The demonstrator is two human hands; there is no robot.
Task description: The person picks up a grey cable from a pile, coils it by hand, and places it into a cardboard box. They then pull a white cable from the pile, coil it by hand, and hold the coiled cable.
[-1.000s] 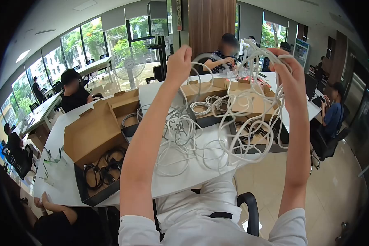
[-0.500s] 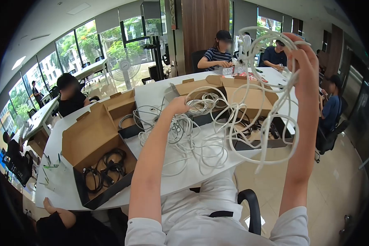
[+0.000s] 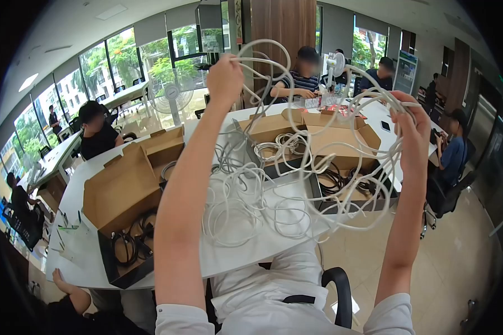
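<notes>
My left hand (image 3: 226,81) is raised above the table, fingers closed around strands of white cable. Out to the right, my right hand (image 3: 411,120) is also up, closed on several loops of the same white cable (image 3: 374,151). Slack loops hang between the two hands. Below them a tangled heap of white and grey cable (image 3: 237,192) lies on the table, and some strands run up toward my left hand. Behind the heap, an open cardboard box (image 3: 265,129) holds coiled white cable (image 3: 279,146).
To the left an open cardboard box (image 3: 123,190) holds black cables (image 3: 131,240). Another open box (image 3: 346,131) with black cables stands at right. A phone (image 3: 385,126) lies on the white table (image 3: 207,262). Other people sit around it; a chair armrest (image 3: 341,296) is beside me.
My left hand has risen from near the heap, pulling up white cable strands. My right hand has come down somewhat with its loops.
</notes>
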